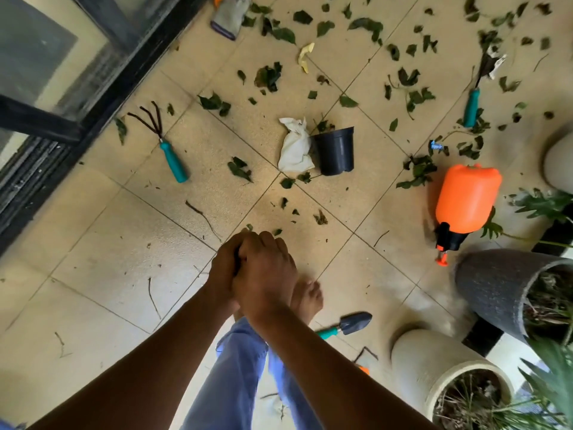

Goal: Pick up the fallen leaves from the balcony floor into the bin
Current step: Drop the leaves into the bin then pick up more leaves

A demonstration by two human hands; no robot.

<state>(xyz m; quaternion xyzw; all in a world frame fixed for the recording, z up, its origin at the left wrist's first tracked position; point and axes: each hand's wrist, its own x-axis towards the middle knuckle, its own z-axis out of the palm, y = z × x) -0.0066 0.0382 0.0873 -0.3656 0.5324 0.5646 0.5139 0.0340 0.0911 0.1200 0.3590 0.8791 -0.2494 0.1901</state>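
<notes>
Dark green fallen leaves lie scattered over the beige tiled balcony floor, thickest across the far half and the right. A few small leaf bits lie just ahead of my hands. My left hand and my right hand are pressed together at the centre of the view, above the floor. The right hand's fingers curl over the left. A dark sliver shows between the palms, and what they enclose is hidden. No bin is in view.
A small black pot lies tipped beside a white cloth bag. A hand rake, a trowel, an orange sprayer and a glove lie around. Planters stand at right, a sliding door frame at left.
</notes>
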